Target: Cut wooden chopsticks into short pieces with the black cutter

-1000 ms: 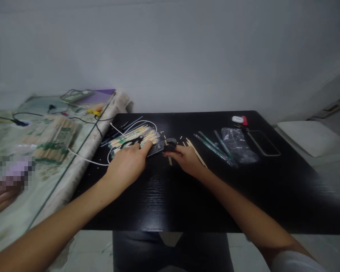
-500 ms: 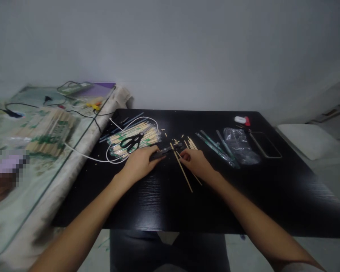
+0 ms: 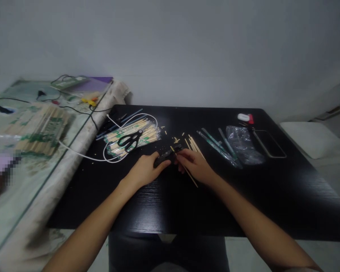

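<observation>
Holding stick, R hand well off front tbl edge

Looks like a rm in a home, w/ a makeshift craft spot: plain pale wall, blk wood-grain table right by it, next to a glass-topped table w/ cloth draped over its edge. Personal bits lie about, e.g. wht cable, earbud case, phone; wht seat off to the R. Craft stuff = pliers, scissors, pkgs of wooden sticks.
</observation>
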Demonstrator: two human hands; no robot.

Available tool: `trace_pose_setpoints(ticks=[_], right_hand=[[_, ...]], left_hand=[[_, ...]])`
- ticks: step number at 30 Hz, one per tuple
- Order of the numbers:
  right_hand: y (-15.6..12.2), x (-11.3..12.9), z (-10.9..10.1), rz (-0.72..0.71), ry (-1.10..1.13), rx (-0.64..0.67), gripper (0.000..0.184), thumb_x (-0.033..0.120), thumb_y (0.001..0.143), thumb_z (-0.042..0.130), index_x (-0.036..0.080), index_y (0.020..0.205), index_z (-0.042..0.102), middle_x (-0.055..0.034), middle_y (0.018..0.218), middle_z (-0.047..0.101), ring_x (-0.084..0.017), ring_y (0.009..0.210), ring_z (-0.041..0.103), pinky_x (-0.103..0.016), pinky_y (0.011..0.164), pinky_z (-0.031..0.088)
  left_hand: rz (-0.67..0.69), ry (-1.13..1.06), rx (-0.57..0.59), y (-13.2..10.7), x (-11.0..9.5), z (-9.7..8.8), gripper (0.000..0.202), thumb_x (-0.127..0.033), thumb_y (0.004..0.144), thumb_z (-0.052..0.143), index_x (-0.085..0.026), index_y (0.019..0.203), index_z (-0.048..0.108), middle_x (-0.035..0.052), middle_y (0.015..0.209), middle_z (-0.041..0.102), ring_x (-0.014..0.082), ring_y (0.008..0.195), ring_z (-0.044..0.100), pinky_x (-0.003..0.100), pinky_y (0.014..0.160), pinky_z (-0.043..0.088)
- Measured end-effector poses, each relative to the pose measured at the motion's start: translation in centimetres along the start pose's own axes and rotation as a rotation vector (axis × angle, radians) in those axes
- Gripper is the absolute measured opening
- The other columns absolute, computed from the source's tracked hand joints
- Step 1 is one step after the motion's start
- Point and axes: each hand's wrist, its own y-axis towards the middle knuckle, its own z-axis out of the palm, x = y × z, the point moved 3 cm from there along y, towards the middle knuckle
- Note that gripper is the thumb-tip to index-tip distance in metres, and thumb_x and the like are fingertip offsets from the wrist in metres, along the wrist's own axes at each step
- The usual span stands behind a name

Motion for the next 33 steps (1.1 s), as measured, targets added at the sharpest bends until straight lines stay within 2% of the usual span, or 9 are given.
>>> trace_pose_setpoints(ticks=[3,7,11,17,22,29,33], right_hand=[[-0.2,-0.2,0.8,0.020,0.004,-0.028,0.033,0.049,0.096,0.059,0.018,0.090,0.066,-0.0005,0.076,0.065,-0.010,0.052,0.052,-0.023,0.047,0.042],[-0.2,-0.6,1.1,0.022,0.023,-0.047,0.034,0.049,0.097,0.057,0.017,0.092,0.067,0.0017,0.071,0.059,-0.008,0.050,0.043,-0.023,0.046,0.033],[-0.2,-0.6,1.0,0.008,0.008,-0.072,0.035,0.051,0.096,0.059,0.017,0.094,0.069,0.0015,0.070,0.058,-0.011,0.054,0.045,-0.024,0.049,0.033],[-0.6,0.2,0.9,-0.082,-0.158,-0.160,0.035,0.047,0.099,0.056,0.018,0.086,0.070,0.0018,0.066,0.054,-0.012,0.058,0.046,-0.026,0.056,0.035],[-0.9,0.4,1.0,-0.073,-0.058,-0.071,0.041,0.054,0.099,0.056,0.018,0.083,0.069,0.0013,0.065,0.051,-0.013,0.062,0.047,-0.025,0.056,0.037],[-1.4,0.7,1.4,0.081,0.205,0.075,0.045,0.061,0.090,0.066,0.017,0.082,0.067,0.0054,0.058,0.042,-0.008,0.047,0.033,-0.022,0.042,0.020],[-1.6,0.8,1.6,0.122,0.283,0.127,0.044,0.060,0.088,0.070,0.016,0.080,0.066,0.0071,0.056,0.041,-0.005,0.043,0.030,-0.020,0.039,0.019]], left_hand=[[-0.032,0.042,0.006,0.0,0.1,0.3,0.042,-0.061,0.096,0.054,-0.021,0.086,0.061,0.0049,0.071,0.068,0.0228,0.065,0.066,0.030,0.062,0.038],[-0.051,0.046,0.000,0.0,0.2,0.5,0.039,-0.058,0.097,0.056,-0.020,0.087,0.062,0.0047,0.071,0.068,0.0216,0.063,0.065,0.029,0.061,0.036],[-0.033,0.042,-0.029,0.0,0.1,0.5,0.038,-0.056,0.097,0.056,-0.021,0.083,0.058,0.0035,0.067,0.065,0.0203,0.060,0.062,0.029,0.060,0.034],[-0.001,0.031,-0.078,-0.1,0.1,0.7,0.031,-0.049,0.098,0.057,-0.021,0.086,0.058,0.0033,0.070,0.066,0.0211,0.062,0.064,0.029,0.060,0.036],[0.061,-0.061,-0.104,-0.3,0.2,0.7,0.023,-0.044,0.097,0.058,-0.022,0.092,0.060,0.0022,0.077,0.068,0.0192,0.068,0.064,0.028,0.066,0.041],[0.188,-0.167,-0.086,-0.7,0.1,0.2,0.018,-0.037,0.097,0.059,-0.021,0.093,0.063,0.0012,0.085,0.070,0.0163,0.074,0.063,0.027,0.071,0.043],[0.214,-0.181,-0.065,-0.7,-0.1,-0.2,0.018,-0.037,0.097,0.058,-0.020,0.097,0.065,0.0022,0.090,0.072,0.0168,0.079,0.064,0.028,0.075,0.046]])
